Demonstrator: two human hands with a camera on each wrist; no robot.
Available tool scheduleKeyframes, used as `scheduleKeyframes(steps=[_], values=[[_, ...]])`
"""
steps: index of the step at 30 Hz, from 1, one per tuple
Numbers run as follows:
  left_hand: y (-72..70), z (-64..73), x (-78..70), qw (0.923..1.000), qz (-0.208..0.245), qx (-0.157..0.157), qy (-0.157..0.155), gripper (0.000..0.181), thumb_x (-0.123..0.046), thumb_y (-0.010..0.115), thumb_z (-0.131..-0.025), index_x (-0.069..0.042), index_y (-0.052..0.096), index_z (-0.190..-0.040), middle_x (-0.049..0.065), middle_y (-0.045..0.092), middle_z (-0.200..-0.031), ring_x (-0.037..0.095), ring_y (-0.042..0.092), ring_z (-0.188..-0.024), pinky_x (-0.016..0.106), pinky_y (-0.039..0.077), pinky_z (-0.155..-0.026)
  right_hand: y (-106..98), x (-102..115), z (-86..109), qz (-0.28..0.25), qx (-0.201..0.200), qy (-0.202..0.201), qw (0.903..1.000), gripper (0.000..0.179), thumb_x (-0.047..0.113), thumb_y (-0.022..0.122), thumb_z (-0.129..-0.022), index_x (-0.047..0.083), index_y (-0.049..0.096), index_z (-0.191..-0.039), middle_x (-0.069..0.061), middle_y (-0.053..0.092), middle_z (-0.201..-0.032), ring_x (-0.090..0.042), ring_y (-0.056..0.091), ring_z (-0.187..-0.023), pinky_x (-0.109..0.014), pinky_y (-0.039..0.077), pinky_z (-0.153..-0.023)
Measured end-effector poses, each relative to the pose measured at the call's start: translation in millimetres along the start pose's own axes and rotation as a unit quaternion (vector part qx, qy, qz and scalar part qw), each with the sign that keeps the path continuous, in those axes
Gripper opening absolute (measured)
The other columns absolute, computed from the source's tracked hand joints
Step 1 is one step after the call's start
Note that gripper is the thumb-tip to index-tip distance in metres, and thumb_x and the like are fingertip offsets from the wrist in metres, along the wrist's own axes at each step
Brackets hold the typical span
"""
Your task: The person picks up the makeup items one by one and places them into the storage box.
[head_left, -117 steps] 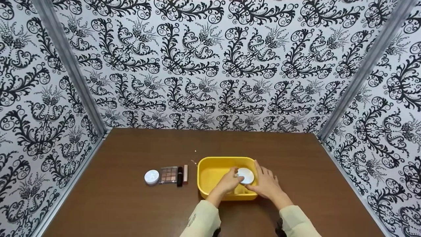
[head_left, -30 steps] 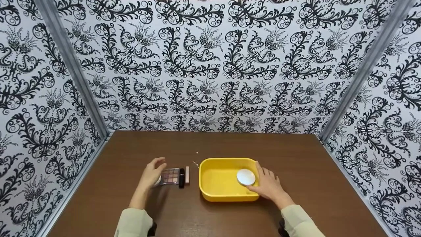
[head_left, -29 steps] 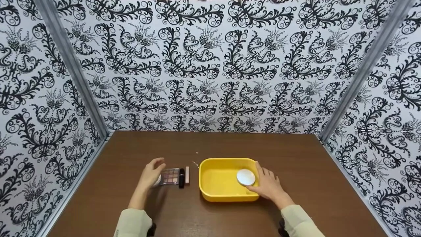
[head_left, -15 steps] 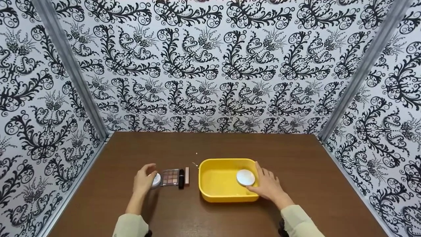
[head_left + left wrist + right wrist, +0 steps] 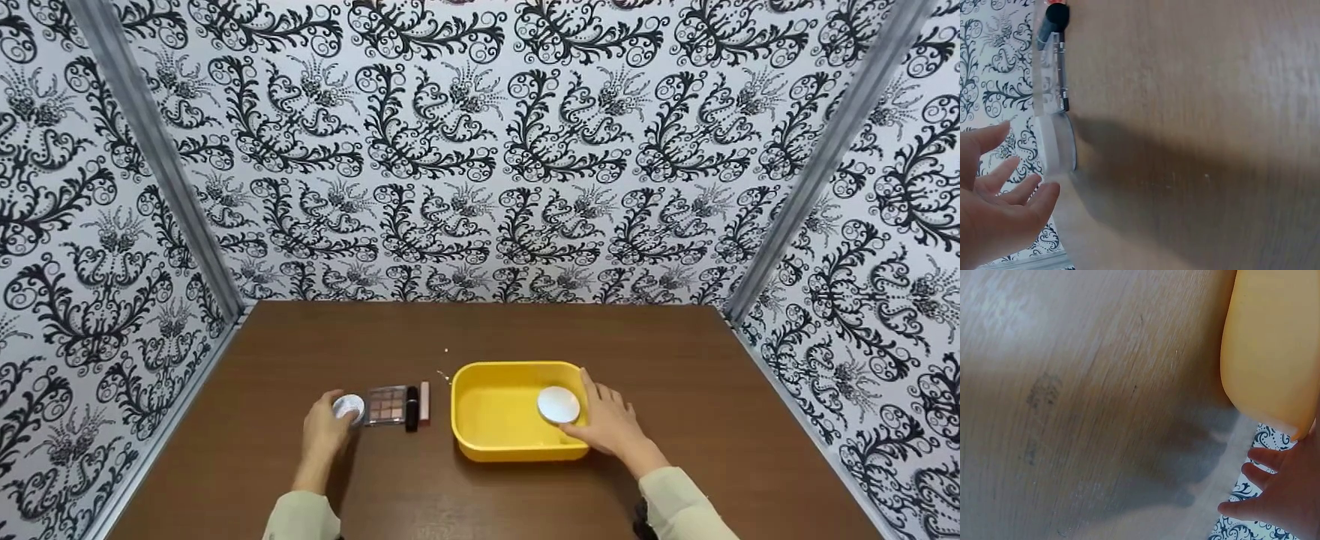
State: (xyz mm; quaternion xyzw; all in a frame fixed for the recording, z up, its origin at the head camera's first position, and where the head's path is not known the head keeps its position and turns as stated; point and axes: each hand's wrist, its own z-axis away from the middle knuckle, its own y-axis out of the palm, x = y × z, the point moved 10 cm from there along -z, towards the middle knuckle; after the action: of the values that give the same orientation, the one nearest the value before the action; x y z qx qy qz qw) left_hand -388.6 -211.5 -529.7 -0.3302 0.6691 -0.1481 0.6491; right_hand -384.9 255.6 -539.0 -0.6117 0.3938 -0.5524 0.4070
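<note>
Beside the palette (image 5: 387,406), left hand (image 5: 321,430) brackets the white jar (image 5: 348,407), fingers loose, not gripping; closing off-centre could shove jar into palette.

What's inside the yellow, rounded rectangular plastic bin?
A round, white-topped container is toward the right end of the bin, with yellow floor showing to its left. Whatever lies beneath the container is covered, and the right hand hides part of the right side.

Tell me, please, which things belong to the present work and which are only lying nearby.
Part of the work:
yellow tub, right hand at its rim
white container inside
round jar, left hand beside it

Seemingly only nearby:
makeup palette
black tube
pink tube
</note>
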Motion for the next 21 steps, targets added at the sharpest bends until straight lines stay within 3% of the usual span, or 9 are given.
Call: scheduleKeyframes(steps=[8, 12, 21], values=[[5.7, -4.4, 13.2, 0.9965, -0.065, 0.025, -0.046, 0.051, -0.005, 0.07, -0.087, 0.011, 0.05, -0.132, 0.036, 0.056, -0.129, 0.053, 0.054, -0.119, 0.059, 0.046, -0.098, 1, -2, -0.5, -0.002, 0.0, 0.002, 1.0, 0.109, 0.055, 0.076, -0.078, 0.009, 0.02, -0.159, -0.025, 0.045, -0.148, -0.049, 0.041, -0.135, -0.075, 0.028, -0.108], [10.5, -4.0, 20.2, 0.9948, -0.07, 0.043, -0.06, 0.053, -0.01, 0.069, -0.09, 0.011, 0.048, -0.134, 0.036, 0.055, -0.131, 0.053, 0.053, -0.12, 0.06, 0.045, -0.099, 1, -2, -0.6, 0.002, -0.002, 0.0, 1.0, 0.11, 0.055, 0.076, -0.078, 0.008, 0.02, -0.159, -0.025, 0.046, -0.148, -0.049, 0.042, -0.134, -0.075, 0.028, -0.108], [9.3, -4.2, 20.9, 0.9943, -0.089, 0.033, -0.05, 0.051, -0.018, 0.065, -0.094, 0.014, 0.05, -0.13, 0.038, 0.057, -0.124, 0.054, 0.054, -0.117, 0.061, 0.046, -0.097, 1, -1, -0.8, 0.0, -0.004, -0.003, 1.0, 0.109, 0.054, 0.077, -0.078, 0.008, 0.02, -0.159, -0.025, 0.046, -0.148, -0.049, 0.042, -0.134, -0.075, 0.028, -0.108]])
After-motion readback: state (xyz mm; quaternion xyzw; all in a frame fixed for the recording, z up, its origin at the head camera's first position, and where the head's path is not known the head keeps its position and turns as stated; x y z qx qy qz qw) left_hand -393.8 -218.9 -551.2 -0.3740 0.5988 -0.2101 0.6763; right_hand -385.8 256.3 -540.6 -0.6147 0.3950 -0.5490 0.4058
